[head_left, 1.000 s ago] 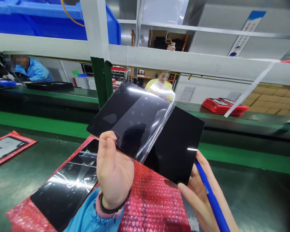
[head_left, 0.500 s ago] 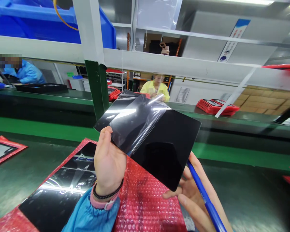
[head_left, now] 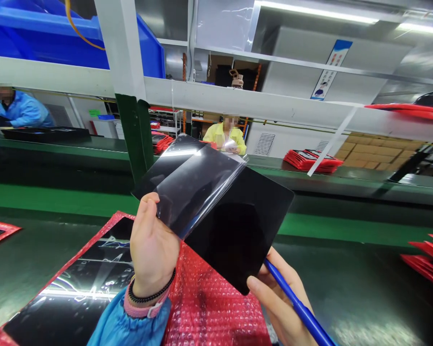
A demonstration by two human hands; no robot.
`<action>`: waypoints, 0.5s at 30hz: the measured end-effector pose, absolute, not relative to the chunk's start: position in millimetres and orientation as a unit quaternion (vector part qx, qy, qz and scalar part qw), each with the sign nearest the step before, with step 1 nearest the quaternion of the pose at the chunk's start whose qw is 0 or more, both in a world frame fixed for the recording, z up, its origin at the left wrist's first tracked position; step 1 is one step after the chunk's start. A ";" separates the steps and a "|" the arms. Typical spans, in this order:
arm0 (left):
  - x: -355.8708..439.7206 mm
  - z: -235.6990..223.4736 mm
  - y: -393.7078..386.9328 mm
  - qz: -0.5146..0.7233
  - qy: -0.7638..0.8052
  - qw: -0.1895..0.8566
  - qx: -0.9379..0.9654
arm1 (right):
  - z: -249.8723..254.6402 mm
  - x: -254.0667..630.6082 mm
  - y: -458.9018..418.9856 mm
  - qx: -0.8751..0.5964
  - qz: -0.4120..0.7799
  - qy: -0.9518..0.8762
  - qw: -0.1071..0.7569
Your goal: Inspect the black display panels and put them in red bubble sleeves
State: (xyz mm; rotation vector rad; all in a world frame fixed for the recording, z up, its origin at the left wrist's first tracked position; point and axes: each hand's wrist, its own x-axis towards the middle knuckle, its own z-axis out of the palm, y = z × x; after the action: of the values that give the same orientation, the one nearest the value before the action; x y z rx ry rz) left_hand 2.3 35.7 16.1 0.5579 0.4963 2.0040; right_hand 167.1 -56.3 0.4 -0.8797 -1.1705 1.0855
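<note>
A glossy black glass panel (head_left: 234, 230) is held up, tilted, in front of me. A clear film (head_left: 198, 180) covers its left part and is folded back along a line across the middle. My left hand (head_left: 153, 254) is closed on the panel's lower left edge, fingers mostly hidden behind it. My right hand (head_left: 279, 300) pinches the near right corner, thumb in front, with a blue pen (head_left: 298, 302) lying across it. Below is a red bubble-wrap bag (head_left: 216, 312). Left of it, a second film-covered black panel (head_left: 72, 288) lies on red bubble wrap.
Red bubble-wrap packs (head_left: 429, 264) are stacked at the right, and another pack (head_left: 0, 229) lies at far left. A green post (head_left: 133, 129) rises behind the panel. Across the bench sit a person in yellow (head_left: 216, 137) and one in blue (head_left: 25, 110).
My right hand has closed from loose fingers to a pinch on the panel's near corner. The folded film edge lies flatter. The whole view has shifted slightly.
</note>
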 end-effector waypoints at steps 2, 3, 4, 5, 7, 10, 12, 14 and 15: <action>1.2 15.8 36.4 0.823 0.206 0.470 0.243 | 2.2 165.7 -57.4 -0.396 0.462 -0.498 0.618; 0.5 16.1 36.8 0.826 0.209 0.461 0.250 | 3.0 165.4 -58.0 -0.403 0.459 -0.497 0.617; -0.3 16.6 37.4 0.828 0.213 0.452 0.255 | 3.5 165.4 -58.6 -0.409 0.456 -0.497 0.615; -1.3 17.0 38.1 0.831 0.220 0.441 0.259 | 3.8 166.0 -59.4 -0.414 0.453 -0.497 0.613; -4.4 16.9 40.4 0.838 0.243 0.413 0.262 | 3.4 168.7 -61.2 -0.428 0.437 -0.497 0.616; -11.9 12.4 47.2 0.847 0.265 0.362 0.286 | 2.5 175.8 -64.1 -0.465 0.383 -0.496 0.626; -18.2 6.2 54.3 0.848 0.260 0.331 0.320 | 3.4 180.7 -65.4 -0.481 0.350 -0.509 0.622; -24.1 -1.2 62.7 0.857 0.255 0.291 0.341 | 5.0 184.6 -65.8 -0.482 0.332 -0.527 0.616; -26.5 -4.9 67.0 0.864 0.254 0.267 0.342 | 5.4 186.2 -65.8 -0.480 0.329 -0.536 0.611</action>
State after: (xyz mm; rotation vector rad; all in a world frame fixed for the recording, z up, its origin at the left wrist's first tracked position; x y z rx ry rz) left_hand -26.5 67.0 -4.9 0.9237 0.6865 2.3336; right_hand 186.2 -65.8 5.4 -1.1079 -1.2377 0.7594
